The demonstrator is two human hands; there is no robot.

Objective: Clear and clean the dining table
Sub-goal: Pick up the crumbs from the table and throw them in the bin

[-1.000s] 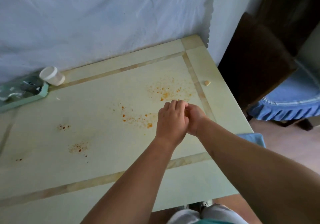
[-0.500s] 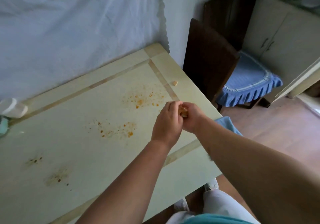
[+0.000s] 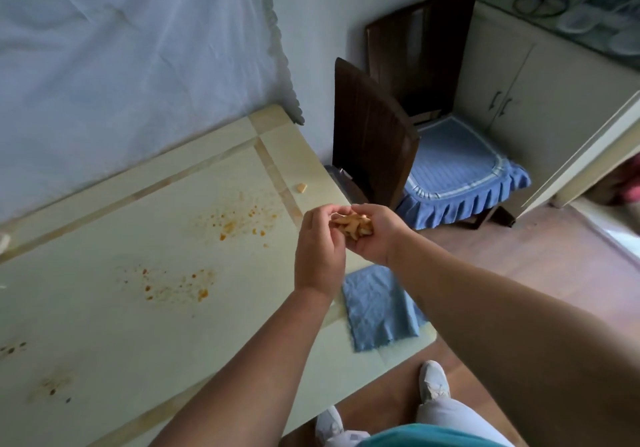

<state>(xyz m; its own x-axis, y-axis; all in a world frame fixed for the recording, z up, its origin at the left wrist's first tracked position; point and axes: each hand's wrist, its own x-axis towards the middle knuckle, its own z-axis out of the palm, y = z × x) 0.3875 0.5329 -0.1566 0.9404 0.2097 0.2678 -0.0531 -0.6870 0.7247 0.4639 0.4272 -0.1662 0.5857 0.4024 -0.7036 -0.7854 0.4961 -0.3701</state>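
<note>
The pale green dining table carries orange sauce stains and crumbs in several patches. My right hand is cupped palm up above the table's right edge and holds a small pile of food scraps. My left hand is beside it, fingers curled with the tips touching the scraps. One loose scrap lies on the table near the far right corner. A blue cloth lies over the table's right edge under my hands.
A white cloth hangs on the wall behind the table. A dark wooden chair with a blue cushion stands to the right. A cream cabinet is behind it. My shoes are on the wooden floor.
My view has swung to the right. Both hands have lifted off the table surface together, and the right palm has turned up showing the gathered scraps.
</note>
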